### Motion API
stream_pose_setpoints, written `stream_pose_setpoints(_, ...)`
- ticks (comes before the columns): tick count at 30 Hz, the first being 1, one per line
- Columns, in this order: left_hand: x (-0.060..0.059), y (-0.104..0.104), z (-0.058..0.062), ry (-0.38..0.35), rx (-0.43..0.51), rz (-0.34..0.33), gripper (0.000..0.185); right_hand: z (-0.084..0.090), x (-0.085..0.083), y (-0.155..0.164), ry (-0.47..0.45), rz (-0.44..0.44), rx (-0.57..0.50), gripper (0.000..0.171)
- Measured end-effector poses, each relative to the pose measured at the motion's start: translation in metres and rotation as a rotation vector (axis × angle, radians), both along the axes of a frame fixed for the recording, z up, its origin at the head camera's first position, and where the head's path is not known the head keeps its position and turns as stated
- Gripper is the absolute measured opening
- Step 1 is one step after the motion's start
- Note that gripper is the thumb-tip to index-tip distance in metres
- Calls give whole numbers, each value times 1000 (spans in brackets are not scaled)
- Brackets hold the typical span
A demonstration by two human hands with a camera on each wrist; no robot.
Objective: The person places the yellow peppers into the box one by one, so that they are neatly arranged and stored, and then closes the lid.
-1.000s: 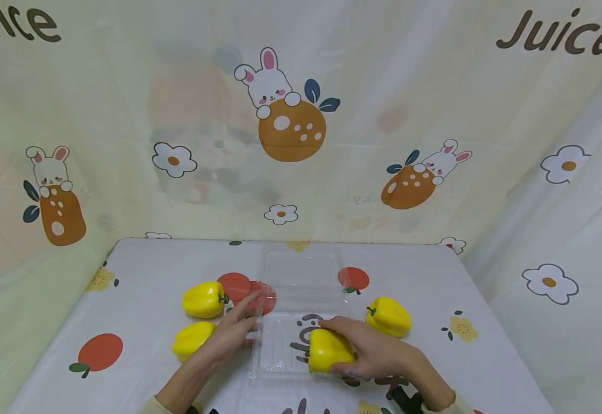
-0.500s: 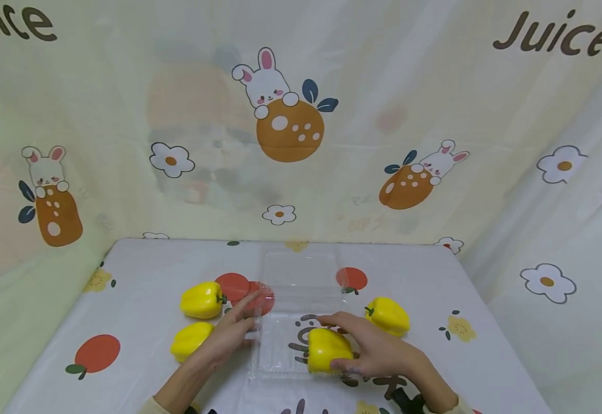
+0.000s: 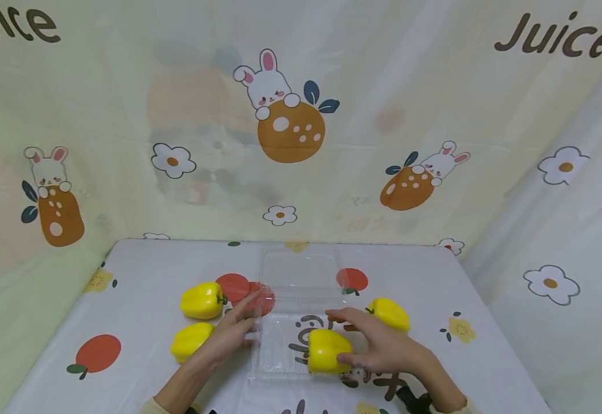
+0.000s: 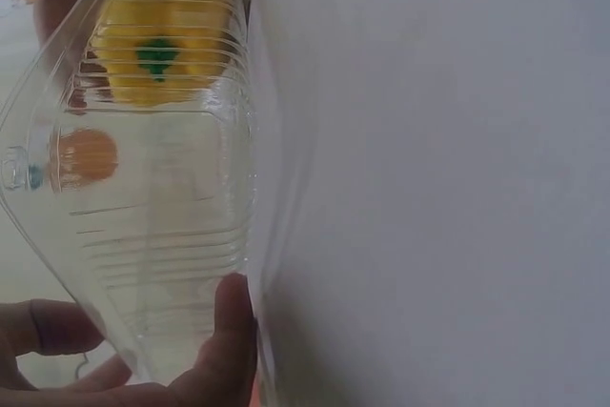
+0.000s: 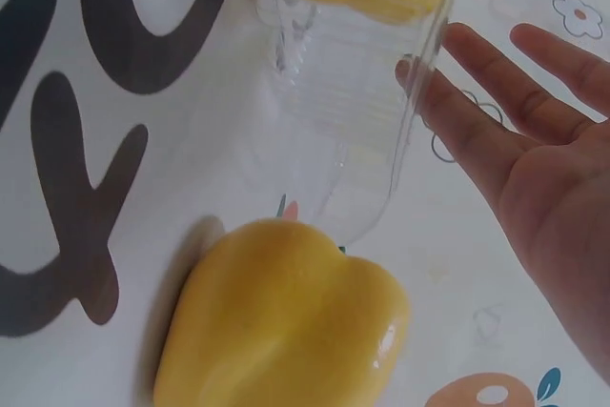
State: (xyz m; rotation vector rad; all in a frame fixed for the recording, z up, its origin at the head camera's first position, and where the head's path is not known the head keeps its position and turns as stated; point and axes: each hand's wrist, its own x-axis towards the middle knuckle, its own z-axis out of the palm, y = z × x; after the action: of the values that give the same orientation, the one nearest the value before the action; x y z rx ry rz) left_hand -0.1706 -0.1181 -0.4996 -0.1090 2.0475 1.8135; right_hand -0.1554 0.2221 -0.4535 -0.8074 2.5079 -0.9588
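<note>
A yellow bell pepper (image 3: 328, 352) sits in the near right part of a clear plastic clamshell box (image 3: 275, 359), its lid laid back on the far side. My right hand (image 3: 383, 348) is beside it with fingers spread; the thumb overlaps the pepper's right side in the head view. In the right wrist view, the straight fingers (image 5: 467, 135) reach along the box's wall. My left hand (image 3: 233, 330) rests against the box's left side, fingers extended towards the hinge. The left wrist view shows its thumb and fingers (image 4: 229, 331) at the wall.
Two yellow bell peppers, one farther back (image 3: 202, 300) and one nearer (image 3: 191, 340), lie left of the box, the nearer partly behind my left forearm. Another pepper (image 3: 390, 314) lies to the right, partly hidden by my right hand. A printed cloth (image 3: 140, 299) covers the table.
My right hand has loosened from the pepper in the box; its fingers have spread and shifted right. The pepper and left hand have stayed in place.
</note>
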Motion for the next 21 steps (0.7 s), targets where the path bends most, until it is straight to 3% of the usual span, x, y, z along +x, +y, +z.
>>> stream_pose_setpoints(21, 1, 0, -2, 16, -3, 0, 64, 7, -5, 25, 122, -39, 1, 66)
